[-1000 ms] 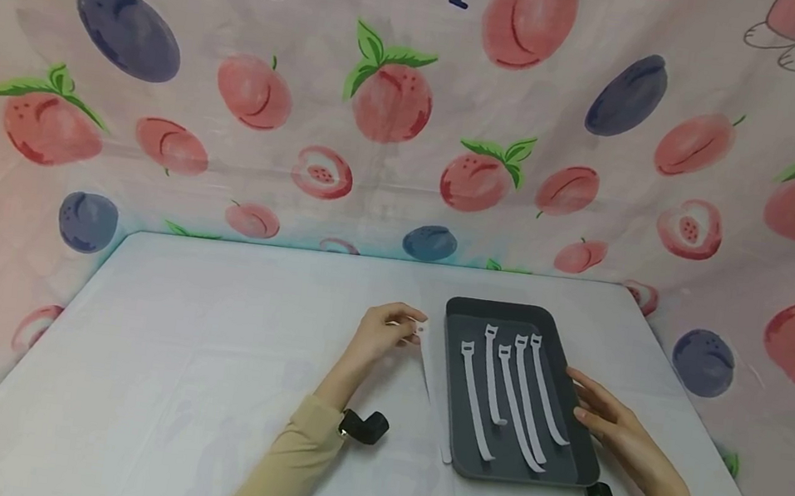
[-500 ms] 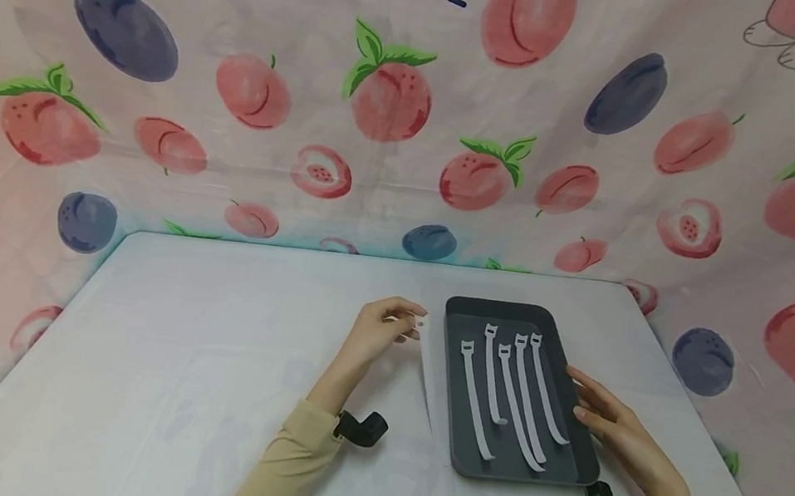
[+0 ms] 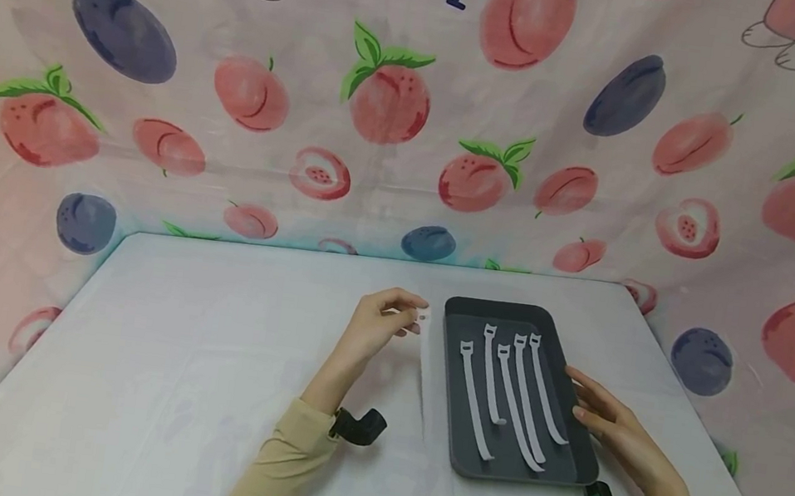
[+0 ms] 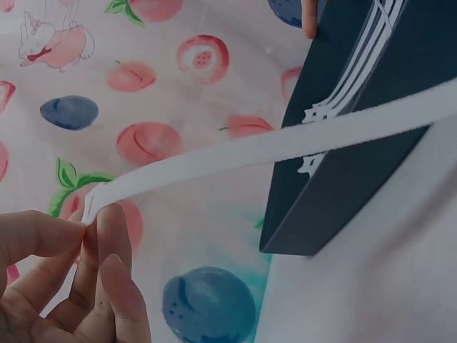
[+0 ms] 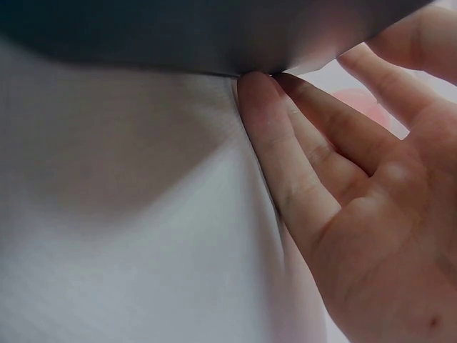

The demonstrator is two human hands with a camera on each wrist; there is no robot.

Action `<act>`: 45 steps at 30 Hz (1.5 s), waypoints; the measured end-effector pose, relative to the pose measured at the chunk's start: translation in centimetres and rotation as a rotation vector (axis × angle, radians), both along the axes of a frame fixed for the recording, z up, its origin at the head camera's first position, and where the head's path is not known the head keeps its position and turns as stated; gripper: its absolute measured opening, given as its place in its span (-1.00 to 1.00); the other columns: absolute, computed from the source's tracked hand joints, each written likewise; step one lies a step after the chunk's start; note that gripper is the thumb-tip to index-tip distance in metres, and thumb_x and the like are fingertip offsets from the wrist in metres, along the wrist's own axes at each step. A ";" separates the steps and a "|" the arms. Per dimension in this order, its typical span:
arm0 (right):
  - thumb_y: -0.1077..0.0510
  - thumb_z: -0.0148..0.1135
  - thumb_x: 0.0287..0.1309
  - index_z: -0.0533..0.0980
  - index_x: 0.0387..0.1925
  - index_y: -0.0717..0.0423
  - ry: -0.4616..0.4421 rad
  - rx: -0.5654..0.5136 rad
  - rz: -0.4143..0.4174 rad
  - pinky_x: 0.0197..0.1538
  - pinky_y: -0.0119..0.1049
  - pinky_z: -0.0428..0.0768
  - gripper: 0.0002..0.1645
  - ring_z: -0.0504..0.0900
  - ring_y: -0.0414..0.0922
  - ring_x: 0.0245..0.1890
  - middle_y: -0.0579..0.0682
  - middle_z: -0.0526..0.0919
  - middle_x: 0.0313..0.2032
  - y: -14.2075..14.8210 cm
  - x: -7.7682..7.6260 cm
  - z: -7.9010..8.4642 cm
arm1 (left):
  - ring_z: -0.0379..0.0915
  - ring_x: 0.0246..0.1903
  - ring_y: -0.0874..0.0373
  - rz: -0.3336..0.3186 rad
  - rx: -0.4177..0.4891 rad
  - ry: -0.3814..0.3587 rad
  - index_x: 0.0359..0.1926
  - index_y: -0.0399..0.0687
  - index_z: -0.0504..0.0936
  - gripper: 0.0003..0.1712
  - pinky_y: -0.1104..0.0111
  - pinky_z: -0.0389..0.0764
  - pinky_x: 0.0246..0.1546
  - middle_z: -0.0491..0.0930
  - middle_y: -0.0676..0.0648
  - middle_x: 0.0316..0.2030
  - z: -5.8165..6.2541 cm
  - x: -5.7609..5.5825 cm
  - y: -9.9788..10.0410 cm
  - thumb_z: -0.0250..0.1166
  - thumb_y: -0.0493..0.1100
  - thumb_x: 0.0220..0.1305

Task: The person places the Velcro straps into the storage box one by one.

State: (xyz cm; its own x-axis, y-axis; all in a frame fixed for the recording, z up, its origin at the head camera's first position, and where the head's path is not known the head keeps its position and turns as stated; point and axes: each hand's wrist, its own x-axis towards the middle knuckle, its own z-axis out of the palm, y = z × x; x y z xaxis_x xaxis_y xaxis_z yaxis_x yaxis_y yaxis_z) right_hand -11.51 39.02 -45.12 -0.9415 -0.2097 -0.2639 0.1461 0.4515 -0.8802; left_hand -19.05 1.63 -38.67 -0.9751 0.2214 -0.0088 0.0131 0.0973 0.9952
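Observation:
My left hand (image 3: 374,324) pinches the head end of a white strap-like cable tie (image 3: 422,373) between thumb and fingers. The strap hangs down left of the dark grey tray (image 3: 506,311). In the left wrist view, the held cable tie (image 4: 214,155) stretches across in front of the tray. Several similar white cable ties (image 3: 474,400) lie in the tray, roughly side by side, slotted heads toward the far end. My right hand (image 3: 625,437) rests against the tray's right side with fingers extended. In the right wrist view, its fingertips touch under the tray's edge (image 5: 178,50).
A white-covered table (image 3: 164,360) spreads under everything. Behind it hangs a fruit-printed cloth (image 3: 264,172). Each wrist carries a black camera, such as the left one (image 3: 359,427).
My left hand has risen slightly away from me, bringing the held cable tie along. Its lower end has swung left, away from the tray. The right hand and tray have stayed put.

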 end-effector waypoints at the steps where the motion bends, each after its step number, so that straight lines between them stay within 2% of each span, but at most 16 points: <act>1: 0.00 -0.01 0.26 -0.05 0.39 -0.24 -0.001 0.000 -0.001 0.18 0.41 0.00 -0.26 -0.13 0.32 0.37 0.27 -0.11 0.40 0.0 0.0 0.0 | 0.62 -0.42 0.17 -0.005 -0.001 0.009 -0.20 0.04 0.65 -0.81 0.20 0.59 -0.22 0.58 -0.19 -0.29 0.1 0.0 0.1 0.15 -0.21 0.21; 7: -0.01 -0.01 0.26 -0.06 0.39 -0.24 -0.007 0.004 -0.003 0.18 0.41 0.01 -0.26 -0.11 0.33 0.36 0.27 -0.11 0.40 0.0 0.0 0.1 | 0.61 -0.46 0.23 -0.041 -0.003 0.061 -0.19 -0.02 0.65 -0.81 0.22 0.59 -0.27 0.58 -0.20 -0.31 1.2 0.4 0.4 0.16 -0.23 0.20; 15: -0.01 0.00 0.26 -0.06 0.39 -0.22 -0.007 0.009 -0.003 0.17 0.42 0.00 -0.26 -0.11 0.33 0.36 0.28 -0.10 0.40 -0.1 0.0 0.2 | 0.62 -0.35 -0.02 -0.087 -0.018 0.078 -0.18 0.04 0.65 -0.81 0.26 0.58 -0.28 0.58 -0.18 -0.28 2.6 0.7 0.9 0.17 -0.21 0.21; 19: -0.01 0.00 0.26 -0.05 0.39 -0.23 -0.007 0.005 -0.007 0.17 0.42 0.00 -0.26 -0.11 0.33 0.36 0.28 -0.10 0.39 -0.1 0.0 0.1 | 0.62 -0.38 0.08 -0.112 -0.025 0.087 -0.14 -0.03 0.64 -0.79 0.16 0.57 -0.21 0.59 -0.19 -0.24 3.7 0.9 1.2 0.17 -0.20 0.22; 25: -0.02 0.01 0.25 -0.04 0.39 -0.24 0.002 0.011 -0.016 0.17 0.42 0.01 -0.26 -0.06 0.33 0.35 0.29 -0.07 0.39 -0.2 0.0 0.0 | 0.59 -0.46 0.21 -0.125 -0.017 0.099 -0.13 -0.17 0.61 -0.78 0.29 0.57 -0.26 0.57 -0.24 -0.26 6.3 1.9 1.7 0.14 -0.26 0.22; 28: -0.01 0.01 0.25 -0.04 0.39 -0.22 0.009 0.009 -0.012 0.18 0.41 0.02 -0.26 -0.05 0.33 0.35 0.29 -0.06 0.39 -0.1 0.0 -0.1 | 0.56 -0.48 0.26 -0.129 -0.011 0.096 -0.13 -0.19 0.61 -0.78 0.27 0.57 -0.24 0.56 -0.23 -0.27 6.8 1.9 2.1 0.14 -0.26 0.22; 31: -0.01 0.00 0.26 -0.04 0.39 -0.22 0.010 0.005 -0.007 0.18 0.40 0.03 -0.26 -0.06 0.32 0.35 0.29 -0.06 0.38 -0.1 0.0 -0.1 | 0.55 -0.49 0.30 -0.136 -0.009 0.091 -0.13 -0.17 0.61 -0.78 0.25 0.57 -0.23 0.57 -0.23 -0.28 6.9 1.6 2.5 0.14 -0.24 0.23; 36: 0.00 -0.01 0.27 -0.04 0.39 -0.24 0.005 -0.004 -0.001 0.18 0.40 0.04 -0.27 -0.07 0.31 0.36 0.28 -0.07 0.39 0.0 0.0 0.0 | 0.62 -0.36 0.02 -0.141 0.009 0.078 -0.12 -0.11 0.62 -0.78 0.39 0.56 -0.31 0.58 -0.20 -0.27 5.9 0.0 3.2 0.17 -0.21 0.22; 38: 0.00 -0.01 0.27 -0.05 0.39 -0.24 0.003 -0.005 -0.001 0.17 0.41 0.03 -0.27 -0.07 0.31 0.36 0.28 -0.07 0.39 0.0 0.0 0.0 | 0.62 -0.31 -0.02 -0.137 0.023 0.072 -0.12 -0.08 0.63 -0.78 0.39 0.57 -0.31 0.58 -0.17 -0.28 5.5 -0.5 3.5 0.18 -0.19 0.21; 42: -0.01 -0.01 0.27 -0.04 0.39 -0.24 0.004 -0.003 -0.004 0.16 0.41 0.04 -0.27 -0.07 0.31 0.36 0.28 -0.07 0.39 0.0 0.1 0.0 | 0.63 -0.37 0.12 -0.121 0.038 0.070 -0.15 -0.04 0.63 -0.80 0.30 0.60 -0.27 0.58 -0.11 -0.30 5.4 -1.0 3.9 0.19 -0.19 0.21; 45: 0.00 -0.01 0.26 -0.04 0.39 -0.24 0.010 -0.001 -0.008 0.17 0.40 0.06 -0.27 -0.05 0.31 0.35 0.28 -0.06 0.39 0.0 0.1 -0.1 | 0.62 -0.41 0.21 -0.115 0.033 0.071 -0.17 -0.01 0.64 -0.82 0.32 0.60 -0.28 0.58 -0.08 -0.31 5.3 -1.3 4.2 0.18 -0.18 0.21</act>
